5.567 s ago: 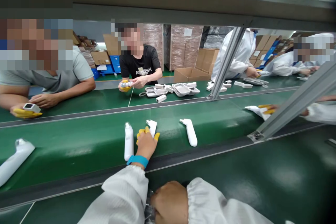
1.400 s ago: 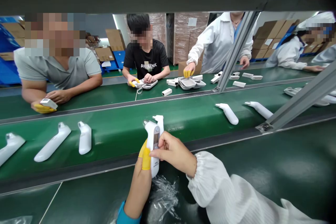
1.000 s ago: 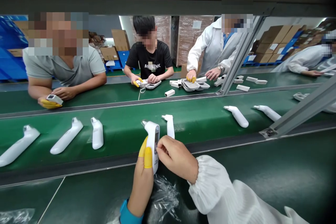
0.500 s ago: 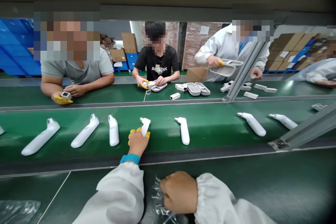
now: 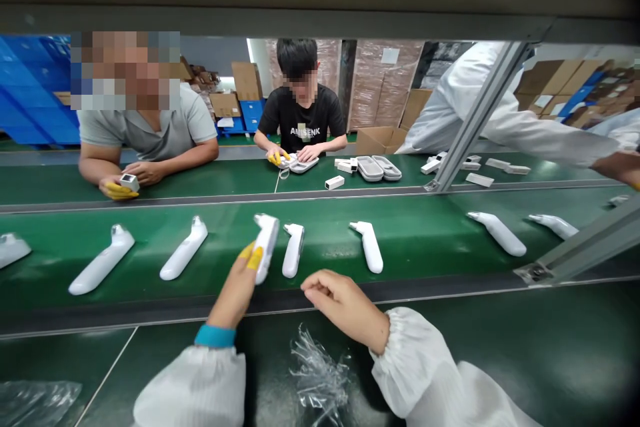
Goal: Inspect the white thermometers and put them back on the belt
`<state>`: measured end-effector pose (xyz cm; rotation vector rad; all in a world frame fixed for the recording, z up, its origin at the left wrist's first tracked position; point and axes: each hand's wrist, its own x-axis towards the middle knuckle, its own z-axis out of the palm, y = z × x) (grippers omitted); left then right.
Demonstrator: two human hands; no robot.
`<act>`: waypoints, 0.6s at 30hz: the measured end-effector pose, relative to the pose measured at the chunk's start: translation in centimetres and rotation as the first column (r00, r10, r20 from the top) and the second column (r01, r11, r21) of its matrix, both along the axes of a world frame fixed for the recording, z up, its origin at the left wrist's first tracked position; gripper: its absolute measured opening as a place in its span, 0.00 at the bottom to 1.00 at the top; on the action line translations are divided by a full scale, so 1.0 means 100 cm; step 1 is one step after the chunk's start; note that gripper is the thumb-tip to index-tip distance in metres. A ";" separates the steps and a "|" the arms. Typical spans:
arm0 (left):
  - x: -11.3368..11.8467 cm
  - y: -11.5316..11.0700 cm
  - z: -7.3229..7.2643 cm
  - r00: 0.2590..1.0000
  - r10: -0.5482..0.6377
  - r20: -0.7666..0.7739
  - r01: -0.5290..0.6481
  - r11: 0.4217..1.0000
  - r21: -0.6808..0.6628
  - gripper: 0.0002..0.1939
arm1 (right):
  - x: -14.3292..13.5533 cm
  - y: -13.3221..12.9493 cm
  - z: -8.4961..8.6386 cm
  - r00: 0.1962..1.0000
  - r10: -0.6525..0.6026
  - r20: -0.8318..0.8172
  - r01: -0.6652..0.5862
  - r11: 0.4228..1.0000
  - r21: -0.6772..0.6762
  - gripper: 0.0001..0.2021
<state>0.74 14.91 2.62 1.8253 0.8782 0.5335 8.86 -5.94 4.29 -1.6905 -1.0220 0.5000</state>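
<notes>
My left hand (image 5: 243,280), with yellow covers on its fingertips, grips a white handheld thermometer (image 5: 267,248) over the green belt. The thermometer is tilted, its narrow tip up. Just right of it, another white thermometer (image 5: 293,251) lies on the belt, and a further thermometer (image 5: 369,247) lies farther right. My right hand (image 5: 345,307) hovers at the belt's near edge, loosely curved with its thumb and fingers a little apart; I see nothing in it. Below it, a crumpled heap of clear plastic bags (image 5: 323,377) rests on the near dark worktop.
More thermometers (image 5: 103,260) lie along the belt to both sides. Opposite, co-workers handle small parts by an open grey case (image 5: 377,169) and white boxes (image 5: 334,183). A slanted metal post (image 5: 575,247) stands at right. Clear plastic (image 5: 37,400) lies at lower left.
My left hand has moved back and left, leaving one thermometer on the belt and lifting another. My right hand has risen from the plastic bags. Belt thermometers have shifted right; the white-sleeved co-worker leans right.
</notes>
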 end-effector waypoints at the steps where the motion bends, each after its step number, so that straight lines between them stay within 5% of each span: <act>1: -0.002 -0.022 -0.002 0.994 -0.061 0.094 0.068 0.995 -0.075 0.29 | 0.000 0.004 0.000 0.998 -0.030 -0.051 0.033 0.998 0.061 0.07; 4: -0.010 -0.078 -0.005 0.886 -0.082 0.456 0.292 0.863 -0.411 0.28 | 0.000 0.010 0.004 0.977 -0.050 -0.206 0.082 0.985 0.151 0.05; 6: -0.015 -0.099 -0.006 0.859 -0.063 0.508 0.342 0.809 -0.478 0.27 | 0.000 0.011 0.007 0.956 -0.044 -0.288 0.093 0.983 0.159 0.04; 18: -0.027 -0.103 -0.017 0.914 -0.121 0.388 0.268 0.896 -0.354 0.26 | 0.010 0.003 0.006 0.905 0.028 -0.424 0.020 0.994 0.109 0.11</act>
